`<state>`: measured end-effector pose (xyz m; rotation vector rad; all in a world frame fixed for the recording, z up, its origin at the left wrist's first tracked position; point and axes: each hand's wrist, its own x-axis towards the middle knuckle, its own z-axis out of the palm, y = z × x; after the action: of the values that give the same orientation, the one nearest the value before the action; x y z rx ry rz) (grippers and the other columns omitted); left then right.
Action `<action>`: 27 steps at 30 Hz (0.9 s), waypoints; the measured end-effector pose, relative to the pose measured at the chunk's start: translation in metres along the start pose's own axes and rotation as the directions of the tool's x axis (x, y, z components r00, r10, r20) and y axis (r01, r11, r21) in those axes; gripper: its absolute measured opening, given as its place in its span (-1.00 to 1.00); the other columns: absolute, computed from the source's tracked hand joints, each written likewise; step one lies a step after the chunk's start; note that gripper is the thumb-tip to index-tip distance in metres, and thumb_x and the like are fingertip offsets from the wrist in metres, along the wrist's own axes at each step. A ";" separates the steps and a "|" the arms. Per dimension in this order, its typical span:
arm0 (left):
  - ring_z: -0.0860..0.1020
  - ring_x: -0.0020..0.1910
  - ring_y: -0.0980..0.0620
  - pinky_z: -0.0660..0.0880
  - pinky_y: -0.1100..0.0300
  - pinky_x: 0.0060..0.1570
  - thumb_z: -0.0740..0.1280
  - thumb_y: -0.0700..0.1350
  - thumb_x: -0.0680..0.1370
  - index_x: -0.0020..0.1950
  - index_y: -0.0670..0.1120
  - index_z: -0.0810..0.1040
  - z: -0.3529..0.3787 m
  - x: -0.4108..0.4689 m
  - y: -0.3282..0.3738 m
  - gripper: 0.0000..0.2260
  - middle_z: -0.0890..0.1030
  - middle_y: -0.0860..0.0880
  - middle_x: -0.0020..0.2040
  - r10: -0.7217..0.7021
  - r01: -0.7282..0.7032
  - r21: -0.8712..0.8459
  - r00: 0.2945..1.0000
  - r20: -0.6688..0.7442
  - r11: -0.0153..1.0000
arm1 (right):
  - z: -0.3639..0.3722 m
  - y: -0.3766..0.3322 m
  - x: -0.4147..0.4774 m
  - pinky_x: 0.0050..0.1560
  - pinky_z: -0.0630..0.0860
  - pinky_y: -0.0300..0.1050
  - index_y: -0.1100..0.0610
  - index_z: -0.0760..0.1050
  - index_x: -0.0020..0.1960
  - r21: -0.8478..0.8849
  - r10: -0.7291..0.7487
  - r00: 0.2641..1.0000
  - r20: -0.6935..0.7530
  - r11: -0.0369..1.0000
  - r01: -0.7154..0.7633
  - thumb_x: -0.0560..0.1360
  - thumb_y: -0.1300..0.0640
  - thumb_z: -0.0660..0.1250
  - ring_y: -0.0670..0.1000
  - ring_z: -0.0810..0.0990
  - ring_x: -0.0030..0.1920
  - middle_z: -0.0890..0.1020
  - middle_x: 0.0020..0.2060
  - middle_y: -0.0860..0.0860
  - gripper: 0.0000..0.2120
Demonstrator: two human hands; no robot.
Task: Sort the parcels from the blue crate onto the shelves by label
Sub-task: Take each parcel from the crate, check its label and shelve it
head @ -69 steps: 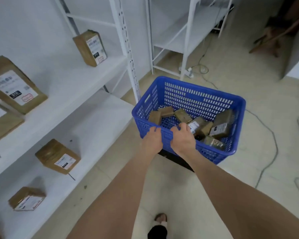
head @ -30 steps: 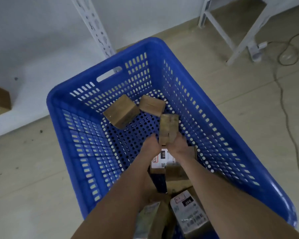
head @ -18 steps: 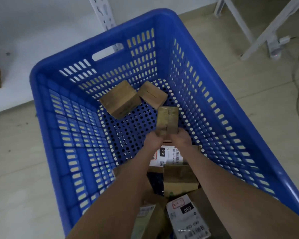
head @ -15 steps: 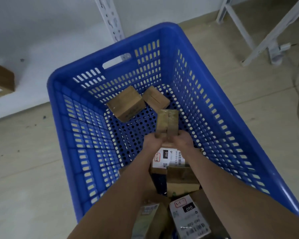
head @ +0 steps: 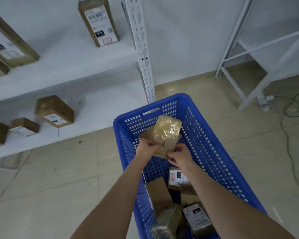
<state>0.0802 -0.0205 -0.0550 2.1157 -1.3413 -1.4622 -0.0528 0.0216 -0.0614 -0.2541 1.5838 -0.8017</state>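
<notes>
Head camera view, looking down along two bare forearms into a blue crate (head: 214,152). Nearest, several brown parcels (head: 158,190) lie jumbled in the crate's near end. One white label (head: 177,176) carries a black tag reading 010, and a closer label (head: 196,213) has a similar tag too blurred to read.

Further out, both hands hold one taped parcel (head: 166,133) raised above the crate's far end. The left hand (head: 146,149) grips its lower left edge, and the right hand (head: 179,156) pinches its lower right corner. The face turned to the camera is plain cardboard under shiny clear tape, with no label showing.

To do this step well, the parcel probably needs turning in both hands until its label faces up. It is best kept over the crate meanwhile, so that a slip drops it back inside. Only then can a shelf be chosen.

Beyond, to the left, white shelves (head: 67,66) hold more parcels. A long parcel (head: 98,21) on the upper shelf shows a black tag that appears to read 010. The label on a lower-shelf parcel (head: 54,111) is too small to read.
</notes>
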 end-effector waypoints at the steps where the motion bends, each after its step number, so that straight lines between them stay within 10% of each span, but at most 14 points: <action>1: 0.58 -0.06 0.00 0.56 0.09 -0.04 0.48 0.02 0.31 0.13 -0.20 0.51 -0.012 -0.009 0.008 -0.51 0.60 -0.09 0.03 0.012 -0.012 -0.005 1.000 -0.006 1.000 | 0.003 -0.008 -0.013 0.12 0.54 0.06 0.19 0.36 0.05 0.016 -0.002 1.000 0.012 1.000 0.002 0.49 0.50 0.26 0.12 0.55 -0.02 0.51 -0.13 0.08 -0.73; 5: 0.49 0.22 -0.04 0.46 0.11 0.20 0.52 -0.15 0.39 0.43 -0.14 0.31 -0.051 -0.049 0.035 -0.33 0.49 -0.06 0.28 0.140 -0.136 -0.097 0.989 0.037 0.986 | 0.009 -0.037 -0.060 0.00 0.56 -0.03 0.13 0.43 0.04 0.015 -0.057 0.998 0.037 0.998 0.056 0.52 0.46 0.26 0.09 0.57 -0.03 0.54 0.01 0.11 -0.75; 9: 0.53 0.14 -0.02 0.50 0.01 0.18 0.52 -0.12 0.31 0.26 0.01 0.50 -0.084 -0.085 0.058 -0.47 0.58 -0.02 0.16 0.300 -0.301 -0.017 0.953 -0.054 0.953 | 0.005 -0.073 -0.098 0.02 0.57 -0.02 0.14 0.48 0.17 0.018 -0.087 0.994 0.068 0.996 0.086 0.62 0.23 0.21 0.05 0.57 -0.07 0.57 -0.04 0.07 -0.84; 17: 0.27 0.29 -0.04 0.47 0.13 0.04 0.30 -0.33 0.43 0.28 0.05 0.45 -0.139 -0.151 0.095 -0.52 0.40 0.01 0.25 0.652 -0.416 0.571 0.697 -0.300 0.708 | -0.016 -0.150 -0.175 -0.23 0.65 -0.01 0.18 0.43 0.22 0.043 0.009 0.935 0.354 0.999 -0.026 0.50 -0.33 0.21 0.20 0.69 -0.12 0.66 -0.04 0.30 -0.39; 22: 0.31 0.31 -0.05 0.51 0.07 0.04 0.30 -0.35 0.43 0.31 0.02 0.43 -0.150 -0.185 0.112 -0.50 0.34 -0.02 0.32 0.692 -0.385 0.634 0.631 -0.349 0.671 | -0.013 -0.166 -0.205 -0.29 0.66 -0.07 0.19 0.44 0.27 0.008 -0.020 0.887 0.461 1.000 0.018 0.47 0.00 0.44 0.14 0.70 -0.08 0.61 0.11 0.18 -0.54; 27: 0.45 0.23 -0.09 0.48 0.11 0.05 0.25 -0.32 0.52 0.48 -0.02 0.21 -0.161 -0.210 0.125 -0.44 0.22 -0.06 0.43 0.498 -0.338 0.377 0.704 -0.507 0.862 | -0.020 -0.166 -0.226 -0.14 0.66 -0.02 0.19 0.46 0.16 0.021 -0.113 0.855 0.506 0.993 0.119 0.49 0.15 0.41 0.14 0.65 0.02 0.61 0.07 0.17 -0.71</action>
<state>0.1309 0.0299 0.2289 1.9563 -1.6482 -0.3944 -0.0741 0.0397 0.2183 -0.5292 1.0795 -0.7426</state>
